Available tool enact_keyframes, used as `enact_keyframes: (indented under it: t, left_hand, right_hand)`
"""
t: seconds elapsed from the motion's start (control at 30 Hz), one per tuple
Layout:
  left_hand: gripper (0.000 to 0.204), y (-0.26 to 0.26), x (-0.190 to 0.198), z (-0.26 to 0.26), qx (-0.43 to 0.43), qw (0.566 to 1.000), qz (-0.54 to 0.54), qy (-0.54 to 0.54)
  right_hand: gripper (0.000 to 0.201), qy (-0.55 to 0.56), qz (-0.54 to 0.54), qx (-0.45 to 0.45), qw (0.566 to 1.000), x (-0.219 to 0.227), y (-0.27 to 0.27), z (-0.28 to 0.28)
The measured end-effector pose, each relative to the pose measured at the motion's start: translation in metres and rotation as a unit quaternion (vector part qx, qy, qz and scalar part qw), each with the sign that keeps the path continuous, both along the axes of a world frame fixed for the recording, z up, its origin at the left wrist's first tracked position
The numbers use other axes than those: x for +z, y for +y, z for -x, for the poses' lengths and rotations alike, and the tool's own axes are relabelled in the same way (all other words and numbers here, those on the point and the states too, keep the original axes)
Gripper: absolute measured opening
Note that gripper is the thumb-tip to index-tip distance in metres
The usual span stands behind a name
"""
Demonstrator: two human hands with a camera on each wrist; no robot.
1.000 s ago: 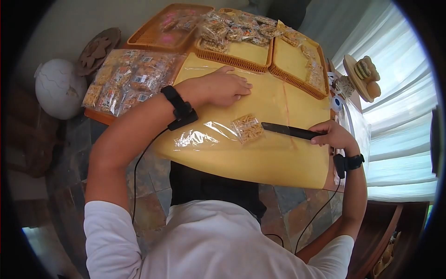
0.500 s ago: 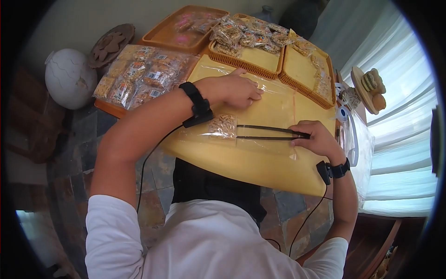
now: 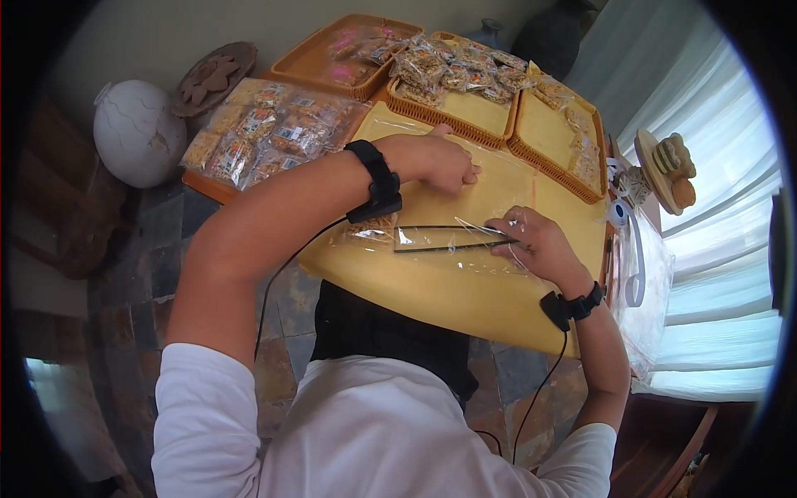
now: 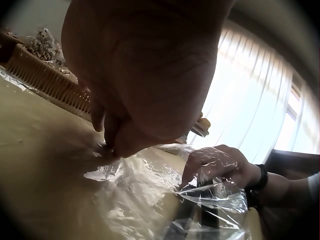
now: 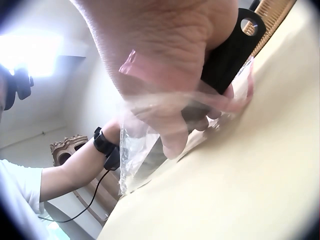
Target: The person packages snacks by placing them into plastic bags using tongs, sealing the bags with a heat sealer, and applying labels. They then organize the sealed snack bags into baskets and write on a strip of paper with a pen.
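Note:
A clear plastic bag lies on the yellow tabletop. Black tongs are inside it, their two arms apart. My right hand grips the tongs' handle, with clear film and the bag's pink strip over the hand in the right wrist view. At the tongs' left end is a packet of pale snack pieces, partly hidden by my left wrist. My left hand pinches the clear film low against the table, as the left wrist view shows.
Behind are an orange tray and two wicker baskets with snack packets. Bagged snacks lie at the left, beside a white cracked-egg ornament. A tape roll and a stand with ornaments are at the right.
The tongs and the snack packet have moved left across the table. The tongs' arms now show spread apart, and clear film has bunched up around my right hand. My left hand stays near its place.

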State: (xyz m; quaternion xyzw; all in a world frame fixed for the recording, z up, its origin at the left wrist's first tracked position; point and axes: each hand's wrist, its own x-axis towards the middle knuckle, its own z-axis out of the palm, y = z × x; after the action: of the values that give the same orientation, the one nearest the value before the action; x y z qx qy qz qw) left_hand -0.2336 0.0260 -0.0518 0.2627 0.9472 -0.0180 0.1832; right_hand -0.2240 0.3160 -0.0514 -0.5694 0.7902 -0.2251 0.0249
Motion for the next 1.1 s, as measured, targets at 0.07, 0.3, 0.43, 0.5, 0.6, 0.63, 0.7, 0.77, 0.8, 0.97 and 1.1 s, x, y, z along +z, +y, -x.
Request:
enact_keyframes:
  t: [0.07, 0.3, 0.43, 0.5, 0.6, 0.63, 0.7, 0.77, 0.8, 0.97, 1.1]
  left_hand:
    - [0.051, 0.002, 0.003, -0.001, -0.001, 1.0, 0.0, -0.003]
    - [0.052, 0.005, 0.012, -0.002, 0.012, 1.0, -0.009, -0.02]
    - [0.052, 0.01, 0.018, 0.001, 0.023, 0.999, 0.008, -0.028]
    - [0.052, 0.011, 0.018, 0.001, 0.031, 0.999, 0.001, -0.035]
    - [0.05, 0.009, 0.029, -0.006, 0.018, 0.999, -0.001, -0.031]
    - [0.05, 0.002, 0.021, -0.01, 0.015, 0.999, 0.002, -0.031]
    - [0.049, -0.021, -0.007, -0.029, 0.024, 0.931, -0.307, 0.195]
    - [0.054, -0.026, 0.011, -0.079, 0.058, 0.909, -0.335, 0.24]
    - [0.058, -0.029, 0.016, -0.106, 0.093, 0.909, -0.326, 0.244]
    - [0.073, -0.023, -0.027, -0.192, 0.215, 0.918, -0.194, 0.271]
    - [0.086, -0.015, -0.033, -0.2, 0.18, 0.932, -0.158, 0.273]
  right_hand:
    - [0.044, 0.013, 0.001, 0.006, 1.0, -0.001, 0.003, 0.003]
    - [0.043, 0.079, 0.023, -0.035, 0.996, -0.014, 0.001, 0.01]
    - [0.041, 0.092, 0.015, 0.017, 0.995, -0.013, -0.021, 0.002]
    - [0.036, 0.091, 0.028, 0.04, 0.995, -0.013, -0.023, 0.004]
    - [0.033, 0.087, 0.055, 0.005, 0.995, -0.031, -0.015, 0.014]
    - [0.033, 0.087, 0.057, 0.002, 0.995, -0.026, -0.014, 0.012]
    - [0.031, 0.013, 0.04, -0.04, 0.998, -0.016, -0.013, 0.006]
    - [0.034, 0.036, 0.044, -0.058, 0.997, -0.024, -0.005, 0.014]
    - [0.038, 0.063, 0.037, -0.065, 0.995, -0.028, -0.001, 0.016]
    - [0.037, 0.053, 0.042, -0.097, 0.993, -0.034, -0.002, 0.02]
    - [0.035, 0.072, 0.042, -0.12, 0.989, -0.034, 0.004, 0.025]
